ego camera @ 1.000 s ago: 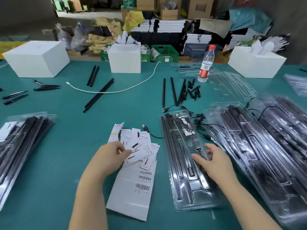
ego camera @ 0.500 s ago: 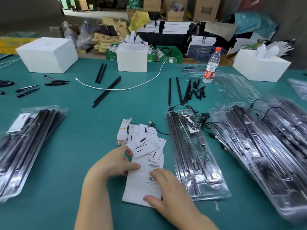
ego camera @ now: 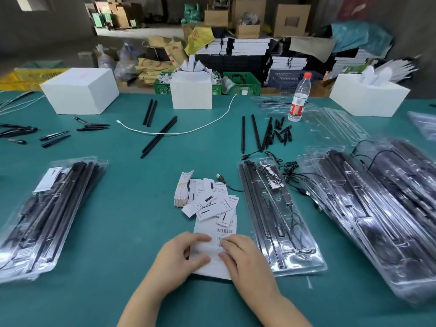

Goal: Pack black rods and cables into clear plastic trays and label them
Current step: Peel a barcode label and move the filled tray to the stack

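Both hands, left (ego camera: 181, 256) and right (ego camera: 245, 258), pinch the label sheet (ego camera: 212, 260) near the bench's front edge, probably to peel a sticker for the packed tray (ego camera: 278, 223) just beside it.

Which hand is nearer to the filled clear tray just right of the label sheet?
Right. The right hand rests on the label sheet beside the tray; the left hand is farther left.

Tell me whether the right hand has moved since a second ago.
Yes. The right hand left the clear tray and went leftward onto the label sheet, beside the left hand.
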The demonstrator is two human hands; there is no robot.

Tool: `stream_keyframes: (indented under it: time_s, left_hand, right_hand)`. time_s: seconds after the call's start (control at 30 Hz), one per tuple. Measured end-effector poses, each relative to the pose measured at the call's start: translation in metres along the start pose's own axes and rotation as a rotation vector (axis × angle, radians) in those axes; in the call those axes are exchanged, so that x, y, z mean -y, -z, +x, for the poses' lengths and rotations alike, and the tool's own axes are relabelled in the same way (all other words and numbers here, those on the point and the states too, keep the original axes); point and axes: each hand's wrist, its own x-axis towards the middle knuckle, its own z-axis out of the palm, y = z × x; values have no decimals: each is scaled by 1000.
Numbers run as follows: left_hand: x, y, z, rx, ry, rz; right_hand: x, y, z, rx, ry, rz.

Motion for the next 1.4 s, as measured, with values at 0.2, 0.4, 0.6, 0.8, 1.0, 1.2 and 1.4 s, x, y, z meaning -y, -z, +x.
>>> stream_keyframes:
  time_s: [0.2,0.4,0.6,0.8,1.0,1.2,1.4]
  left_hand:
    - [5,1,3,-91,28,-160]
    - [1,-1,7,-244,50,-336]
    - [-6,5,2,-163,17,-602]
    - [-10,-1,5,-187,21,-634]
    - [-8,-3,6,-242,7,-612]
    - [-7,-8,2,-395,-52,-248]
    - [-19,-10,1,-676,-379,279]
  right_hand:
    - [5,5,7,32,-30,32]
    - [5,26,36,299,-120,97]
    - [3,46,75,294,-313,159]
    - [-1,58,97,351,-388,199]
    - [3,54,70,150,-659,326]
    - [16,33,35,-15,-738,876]
    - [26,10,8,-63,-646,846]
